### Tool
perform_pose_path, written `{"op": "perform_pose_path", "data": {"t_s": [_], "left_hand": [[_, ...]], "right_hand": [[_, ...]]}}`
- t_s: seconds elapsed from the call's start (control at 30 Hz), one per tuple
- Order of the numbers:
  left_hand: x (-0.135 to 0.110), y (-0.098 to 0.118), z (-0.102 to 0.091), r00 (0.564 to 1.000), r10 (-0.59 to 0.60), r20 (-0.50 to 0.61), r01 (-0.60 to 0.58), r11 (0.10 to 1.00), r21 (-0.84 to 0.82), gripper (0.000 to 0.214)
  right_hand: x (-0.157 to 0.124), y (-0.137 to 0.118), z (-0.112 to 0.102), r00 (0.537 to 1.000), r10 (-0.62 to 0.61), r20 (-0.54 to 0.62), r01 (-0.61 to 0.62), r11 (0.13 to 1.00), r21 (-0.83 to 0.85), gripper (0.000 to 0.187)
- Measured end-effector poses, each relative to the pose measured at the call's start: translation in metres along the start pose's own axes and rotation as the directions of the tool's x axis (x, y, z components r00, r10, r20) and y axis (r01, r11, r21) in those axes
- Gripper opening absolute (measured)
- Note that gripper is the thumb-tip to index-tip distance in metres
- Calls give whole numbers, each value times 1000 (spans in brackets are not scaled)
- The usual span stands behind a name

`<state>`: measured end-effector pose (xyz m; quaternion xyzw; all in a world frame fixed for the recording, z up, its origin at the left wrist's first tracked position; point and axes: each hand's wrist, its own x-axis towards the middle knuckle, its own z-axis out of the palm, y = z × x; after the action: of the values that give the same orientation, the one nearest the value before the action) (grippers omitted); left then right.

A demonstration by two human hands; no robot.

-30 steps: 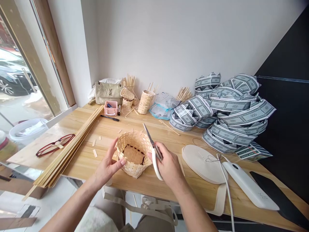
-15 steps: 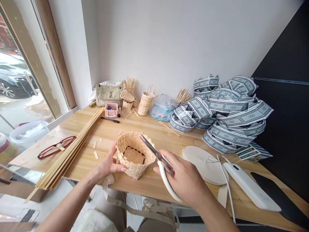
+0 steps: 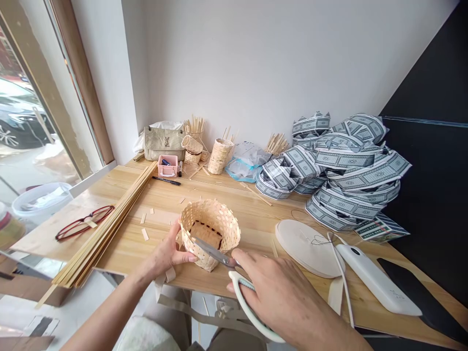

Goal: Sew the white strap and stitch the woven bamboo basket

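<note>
A small woven bamboo basket (image 3: 215, 222) stands near the front edge of the wooden table (image 3: 256, 219). My left hand (image 3: 168, 253) grips its left side, thumb along the lower wall. My right hand (image 3: 281, 297) is closed on white-handled scissors (image 3: 219, 256); the blades lie low and nearly level, their tips against the basket's front wall.
A bundle of long bamboo strips (image 3: 109, 226) and red glasses (image 3: 82, 222) lie to the left. A white oval disc (image 3: 307, 246), a white device (image 3: 376, 278) with cable and a pile of patterned paper bands (image 3: 343, 165) are at right. Small baskets (image 3: 221, 155), a pink box (image 3: 168, 165) and a bag (image 3: 164, 140) line the wall.
My right hand has dropped and swung the scissors from pointing up over the basket to lying low against its front. The basket has tipped slightly in my left hand.
</note>
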<state>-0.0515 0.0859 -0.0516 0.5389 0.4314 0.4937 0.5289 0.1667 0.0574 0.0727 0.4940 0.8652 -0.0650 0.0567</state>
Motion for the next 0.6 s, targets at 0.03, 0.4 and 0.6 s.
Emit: {"op": "perform_pose_path", "data": {"t_s": [0.03, 0.4, 0.6], "left_hand": [[0, -1, 0, 1000, 1, -3, -1, 1000, 8, 102], [-2, -2, 5, 999, -4, -42, 9, 992, 124, 100], [-4, -6, 6, 996, 10, -84, 1, 991, 134, 102]], "right_hand": [[0, 0, 0, 1000, 0, 5, 0, 1000, -4, 7], [4, -10, -6, 1000, -6, 9, 7, 993, -117, 10], [3, -6, 0, 997, -74, -37, 67, 985, -160, 8]]}}
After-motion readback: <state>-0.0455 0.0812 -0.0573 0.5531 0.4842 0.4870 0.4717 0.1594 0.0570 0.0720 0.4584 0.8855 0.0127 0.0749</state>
